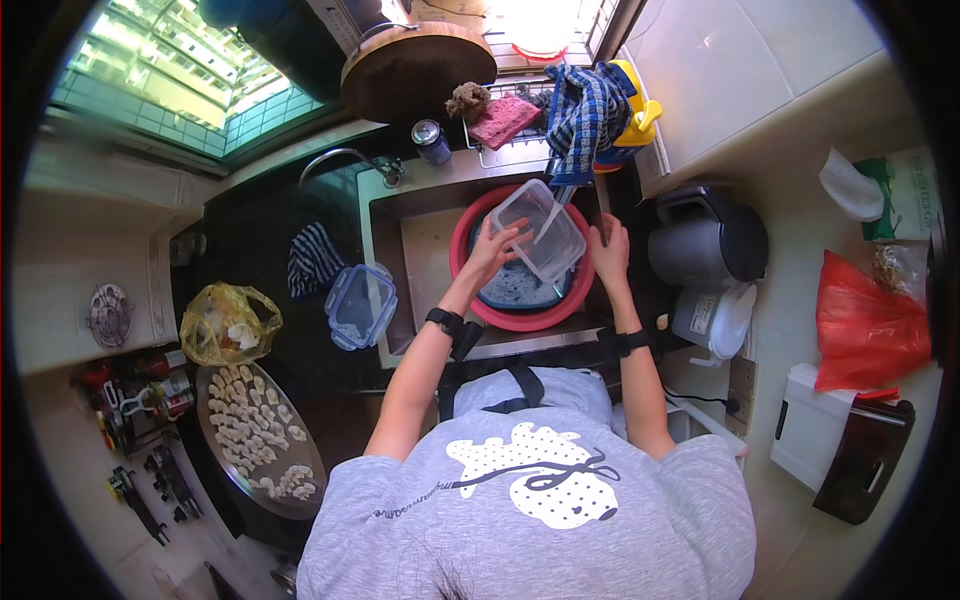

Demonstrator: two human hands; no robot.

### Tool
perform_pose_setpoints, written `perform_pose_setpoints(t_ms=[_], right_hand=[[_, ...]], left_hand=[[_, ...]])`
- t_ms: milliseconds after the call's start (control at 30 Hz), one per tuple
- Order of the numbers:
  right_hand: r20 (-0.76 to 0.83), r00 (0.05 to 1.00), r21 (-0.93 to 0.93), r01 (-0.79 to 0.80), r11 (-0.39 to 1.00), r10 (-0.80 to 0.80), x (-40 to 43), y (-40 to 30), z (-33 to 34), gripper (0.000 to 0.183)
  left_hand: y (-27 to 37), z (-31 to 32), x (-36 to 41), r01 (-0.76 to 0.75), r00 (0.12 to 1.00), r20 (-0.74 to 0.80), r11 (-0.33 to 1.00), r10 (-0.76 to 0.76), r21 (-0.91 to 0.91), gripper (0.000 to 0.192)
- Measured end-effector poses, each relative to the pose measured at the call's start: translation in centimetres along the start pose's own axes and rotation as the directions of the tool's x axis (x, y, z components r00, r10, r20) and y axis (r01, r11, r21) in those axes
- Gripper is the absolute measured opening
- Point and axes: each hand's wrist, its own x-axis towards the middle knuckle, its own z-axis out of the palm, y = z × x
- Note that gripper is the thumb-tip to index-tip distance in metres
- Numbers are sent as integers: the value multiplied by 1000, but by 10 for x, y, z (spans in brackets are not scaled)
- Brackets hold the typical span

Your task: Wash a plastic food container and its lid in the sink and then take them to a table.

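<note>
My left hand (495, 247) grips the left side of a clear plastic food container (541, 232), tilted above a red basin (459, 281). A metal spout (564, 195) reaches over the container, with what looks like a pale stream of water below it. Inside the red basin, a dark blue tub holds foamy water (517, 289). My right hand (611, 247) is at the sink's right side, beside the basin rim, its fingers curled near something dark. Whether it holds anything is unclear.
The basin stands in a steel sink (427, 247). A blue-rimmed container lid (361, 307) and striped cloth (313, 259) lie left. Behind are a wire rack (517, 157) and checked cloth (585, 112). A kettle (697, 236) stands right; a tray of dumplings (300, 457), lower left.
</note>
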Motion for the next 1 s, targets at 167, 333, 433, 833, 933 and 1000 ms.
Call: perform_pose_setpoints(t_ms=[167, 333, 433, 833, 933, 1000], right_hand=[[662, 698, 627, -716, 308, 274, -16, -22, -7, 46], [545, 816, 673, -562, 481, 191, -16, -2, 17, 36], [493, 816, 566, -565, 600, 303, -4, 19, 6, 28], [725, 658, 554, -733, 395, 205, -13, 27, 33, 38], [709, 663, 526, -725, 444, 242, -12, 37, 10, 37], [703, 653, 483, -730, 483, 284, -19, 38, 8, 37]], left_hand=[[-2, -3, -7, 16, 995, 102, 960, 13, -279, 62], [-6, -20, -8, 102, 992, 83, 991, -95, -88, 60], [-9, -37, -12, 97, 983, -172, 984, -70, 152, 49], [35, -97, -98, -59, 737, -174, 320, 653, 946, 15], [45, -114, -139, 64, 548, -212, 212, 809, 975, 14], [44, -141, -163, 230, 408, -211, 124, 888, 965, 15]])
